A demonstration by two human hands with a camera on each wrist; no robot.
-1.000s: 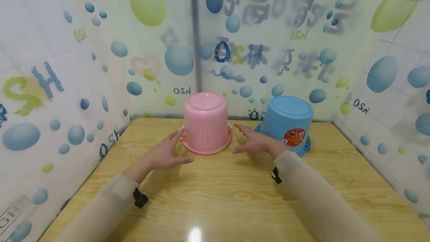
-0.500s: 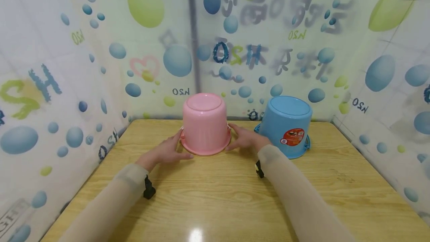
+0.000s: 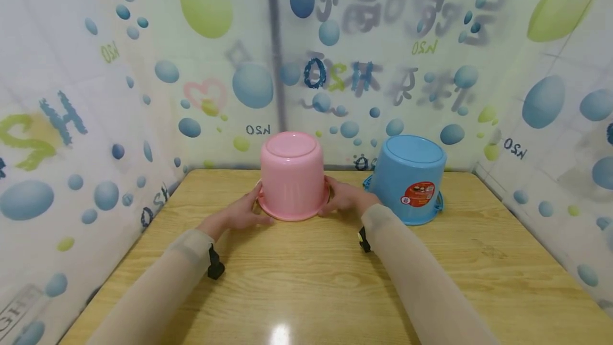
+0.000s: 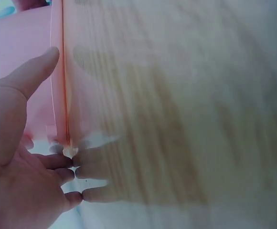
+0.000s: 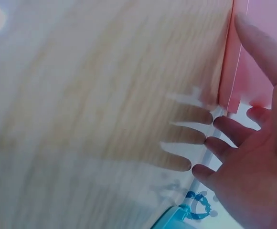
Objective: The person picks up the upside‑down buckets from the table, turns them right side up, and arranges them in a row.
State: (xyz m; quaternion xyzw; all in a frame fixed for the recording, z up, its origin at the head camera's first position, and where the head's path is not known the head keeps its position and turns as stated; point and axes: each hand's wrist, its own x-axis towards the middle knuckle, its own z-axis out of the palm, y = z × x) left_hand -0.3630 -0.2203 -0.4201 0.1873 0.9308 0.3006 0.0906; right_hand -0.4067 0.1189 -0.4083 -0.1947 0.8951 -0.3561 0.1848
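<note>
A pink bucket stands upside down on the wooden table, its wide rim at the bottom. My left hand grips its left side low down, and my right hand grips the right side. In the left wrist view the thumb lies against the rim while the other fingertips reach down to the tabletop. The right wrist view shows the same hold, thumb at the rim and fingers beside it. The far side of the bucket is hidden.
A blue bucket with a red label also stands upside down, just right of my right hand, its handle at the rim. Patterned curtains with blue and green dots enclose the table at the back and both sides.
Both hands have moved inward from beside the pink bucket until they closed on its sides near the rim. The two buckets have stayed in place.
</note>
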